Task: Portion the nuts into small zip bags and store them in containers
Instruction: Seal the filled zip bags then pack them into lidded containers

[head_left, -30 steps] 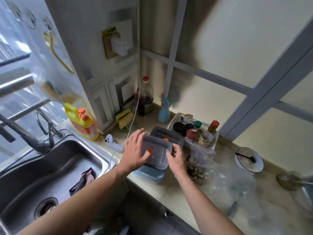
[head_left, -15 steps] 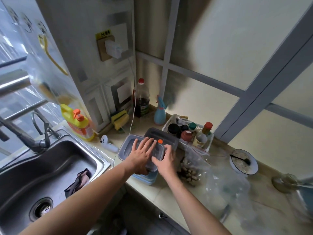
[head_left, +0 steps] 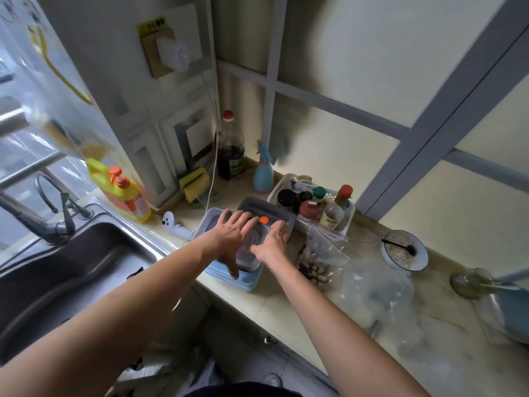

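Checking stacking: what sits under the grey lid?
Under the lid, pressed by both hands, a clear container over a blue one. Contents are hidden.

Soft daylight from the left window (head_left: 17,156); wide-angle bending at edges; slight motion blur.

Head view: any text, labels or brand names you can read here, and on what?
None is legible.
Yellow sticker above the wall socket: dark characters, too blurred.
Dark sauce bottle label: too small.
Yellow detergent jug label: blurred.
Seasoning bottle label: unreadable.
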Action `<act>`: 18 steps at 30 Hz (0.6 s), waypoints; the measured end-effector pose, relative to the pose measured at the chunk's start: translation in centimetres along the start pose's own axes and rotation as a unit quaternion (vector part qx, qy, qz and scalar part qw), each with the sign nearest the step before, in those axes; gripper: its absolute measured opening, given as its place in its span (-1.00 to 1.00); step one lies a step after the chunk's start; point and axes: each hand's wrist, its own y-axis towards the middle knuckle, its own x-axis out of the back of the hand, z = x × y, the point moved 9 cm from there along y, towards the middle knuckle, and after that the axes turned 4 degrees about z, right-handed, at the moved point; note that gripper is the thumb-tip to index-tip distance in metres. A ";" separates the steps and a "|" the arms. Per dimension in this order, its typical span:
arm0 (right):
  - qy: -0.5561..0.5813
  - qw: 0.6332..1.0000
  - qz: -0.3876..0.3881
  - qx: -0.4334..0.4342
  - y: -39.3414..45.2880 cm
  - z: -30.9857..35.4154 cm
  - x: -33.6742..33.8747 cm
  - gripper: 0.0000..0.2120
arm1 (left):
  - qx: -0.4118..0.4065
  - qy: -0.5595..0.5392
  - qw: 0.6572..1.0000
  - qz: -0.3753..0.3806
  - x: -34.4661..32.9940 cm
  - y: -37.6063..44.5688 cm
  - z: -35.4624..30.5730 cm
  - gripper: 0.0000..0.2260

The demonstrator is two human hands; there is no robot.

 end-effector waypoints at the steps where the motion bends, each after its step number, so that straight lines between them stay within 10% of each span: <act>1: -0.004 1.000 -0.001 -0.005 -0.1 0.0 0.0 0.07 | 0.000 0.006 1.000 0.000 0.0 0.0 0.0 0.40; 11: -0.041 0.999 0.021 -0.021 -0.1 -0.2 1.0 0.07 | -0.014 0.020 1.000 0.009 0.1 0.4 -0.2 0.38; 18: -0.008 1.000 -0.009 -0.025 -0.7 0.1 2.0 -0.34 | -0.023 0.039 0.999 -0.001 -0.5 0.7 -0.1 0.36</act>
